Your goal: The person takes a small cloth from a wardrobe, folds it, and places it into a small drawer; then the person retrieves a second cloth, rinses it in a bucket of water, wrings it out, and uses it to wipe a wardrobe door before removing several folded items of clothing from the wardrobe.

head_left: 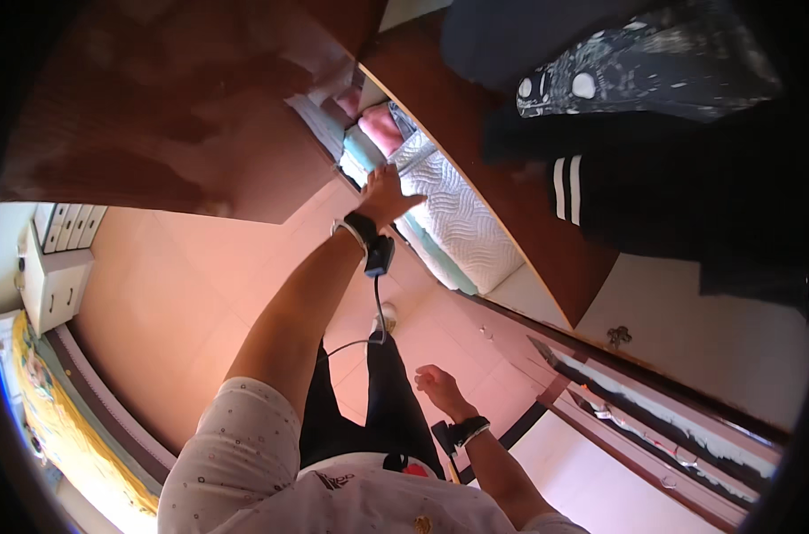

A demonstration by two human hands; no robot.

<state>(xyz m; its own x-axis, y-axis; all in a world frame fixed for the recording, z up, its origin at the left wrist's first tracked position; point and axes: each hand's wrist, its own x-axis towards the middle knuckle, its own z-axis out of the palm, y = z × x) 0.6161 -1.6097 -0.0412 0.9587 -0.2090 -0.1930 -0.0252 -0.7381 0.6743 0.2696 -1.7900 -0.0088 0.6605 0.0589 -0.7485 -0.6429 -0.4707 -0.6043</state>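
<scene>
My left hand [389, 198] reaches forward with its fingers stretched out and thumb apart, holding nothing. It is at the front of a low wardrobe compartment, beside a white quilted bedding piece [462, 218]. Whether the fingertips touch the bedding, I cannot tell. Behind the hand lie a light-blue folded cloth [362, 149] and a pink one [382, 130]. A pale green layer [436, 249] shows under the quilted piece. Lower and to the right, my right hand [442, 392] hangs in the air near my leg, fingers curled in, with nothing seen in them.
A brown wardrobe door [182, 116] stands swung out at the upper left. Dark clothes [654, 205] hang above a shelf board [511, 209] on the right. An open drawer [591, 463] sits at lower right. White cabinet [59, 289] and yellow-covered bed [57, 418] stand left.
</scene>
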